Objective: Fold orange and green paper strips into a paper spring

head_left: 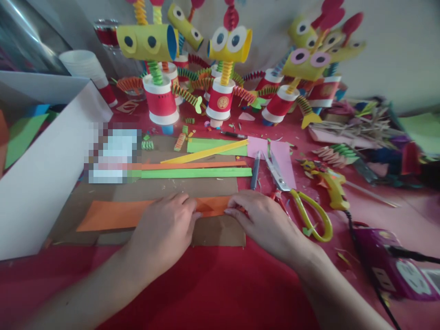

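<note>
An orange paper strip point(113, 214) lies across a brown cardboard sheet point(220, 233) in front of me. My left hand point(168, 217) grips the strip near its middle, fingers bent over it. At the strip's right end, my right hand point(252, 211) pinches the paper between thumb and fingers. Between the two hands the strip looks slightly creased. Just beyond lie a green paper strip point(199, 173), a narrow orange strip point(192, 165) and a yellow strip point(206, 152). Scissors with yellow handles point(311, 215) rest right of my right hand, beside a slim dark cutter point(255, 172).
Several paper-cup figures point(220, 98) stand along the back. A white box point(51, 169) borders the left side. To the right are a yellow glue gun point(332, 185), a purple power strip point(395, 266) with a black cord, and a heap of paper scraps point(360, 119).
</note>
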Demonstrator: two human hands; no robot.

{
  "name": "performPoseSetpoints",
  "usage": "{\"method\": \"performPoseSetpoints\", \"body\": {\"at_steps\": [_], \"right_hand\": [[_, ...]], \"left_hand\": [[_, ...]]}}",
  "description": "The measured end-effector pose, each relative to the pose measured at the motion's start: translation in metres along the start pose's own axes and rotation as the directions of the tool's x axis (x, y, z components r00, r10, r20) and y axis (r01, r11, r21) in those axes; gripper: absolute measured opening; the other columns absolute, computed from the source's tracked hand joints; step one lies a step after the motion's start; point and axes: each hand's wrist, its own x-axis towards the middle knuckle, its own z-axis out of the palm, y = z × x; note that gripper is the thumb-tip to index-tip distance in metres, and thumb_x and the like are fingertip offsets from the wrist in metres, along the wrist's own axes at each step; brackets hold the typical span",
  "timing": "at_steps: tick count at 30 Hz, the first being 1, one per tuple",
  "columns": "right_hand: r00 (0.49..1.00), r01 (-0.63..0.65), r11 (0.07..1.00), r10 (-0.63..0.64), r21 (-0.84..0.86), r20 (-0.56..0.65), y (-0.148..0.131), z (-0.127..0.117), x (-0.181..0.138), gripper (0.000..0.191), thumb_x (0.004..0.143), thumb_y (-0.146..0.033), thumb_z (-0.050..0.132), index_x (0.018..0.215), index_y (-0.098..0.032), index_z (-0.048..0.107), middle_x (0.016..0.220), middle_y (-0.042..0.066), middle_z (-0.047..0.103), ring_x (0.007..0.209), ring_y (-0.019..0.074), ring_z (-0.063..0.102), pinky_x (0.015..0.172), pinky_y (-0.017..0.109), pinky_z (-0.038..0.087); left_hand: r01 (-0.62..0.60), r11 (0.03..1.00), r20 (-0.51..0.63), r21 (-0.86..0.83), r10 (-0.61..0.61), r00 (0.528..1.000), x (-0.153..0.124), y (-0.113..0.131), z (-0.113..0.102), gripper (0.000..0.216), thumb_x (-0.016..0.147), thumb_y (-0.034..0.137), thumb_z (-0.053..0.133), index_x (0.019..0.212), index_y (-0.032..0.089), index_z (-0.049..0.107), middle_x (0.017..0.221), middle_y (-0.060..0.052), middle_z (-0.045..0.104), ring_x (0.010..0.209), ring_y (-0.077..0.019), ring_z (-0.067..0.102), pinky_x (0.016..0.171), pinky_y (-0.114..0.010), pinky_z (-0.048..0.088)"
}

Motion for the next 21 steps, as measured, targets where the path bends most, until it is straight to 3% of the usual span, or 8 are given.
{"method": "performPoseSetpoints", "body": {"at_steps": [8,14,21], "right_hand": [[0.998,-0.066,0.998,0.066,-0.011,0.002,-0.001,0.002,0.002,0.013,0.088,-0.017,0.057,0.076,-0.019,0.058,0.078,0.002,0.063,0.074,0.0167,0.06,0.066,0.027,0.04],[0.996,-0.084,0.996,0.083,0.026,0.02,-0.001,0.001,0.003,0.012,0.088,-0.017,0.057,0.076,-0.019,0.057,0.078,0.001,0.062,0.074,0.0161,0.058,0.065,0.026,0.038],[0.995,-0.092,0.991,0.094,0.093,-0.022,0.004,0.003,0.003,0.008,0.085,-0.013,0.058,0.081,-0.02,0.058,0.084,0.001,0.058,0.073,0.0148,0.056,0.066,0.027,0.039]], "left_hand": [[0.056,0.998,0.04,-0.043,-0.054,0.998,0.004,-0.005,-0.002,0.022,0.085,0.03,0.056,0.065,0.021,0.055,0.066,-0.003,0.059,0.059,-0.0199,0.053,0.052,-0.032,0.022],[0.103,0.994,0.141,-0.029,-0.098,0.985,0.005,-0.002,-0.01,0.023,0.091,0.03,0.047,0.073,0.02,0.058,0.073,-0.002,0.062,0.064,-0.0203,0.057,0.052,-0.031,0.023],[0.076,0.997,0.12,0.012,-0.077,0.99,0.003,-0.003,-0.009,0.021,0.091,0.032,0.049,0.077,0.02,0.059,0.075,-0.002,0.063,0.067,-0.0206,0.059,0.053,-0.031,0.026]]}}
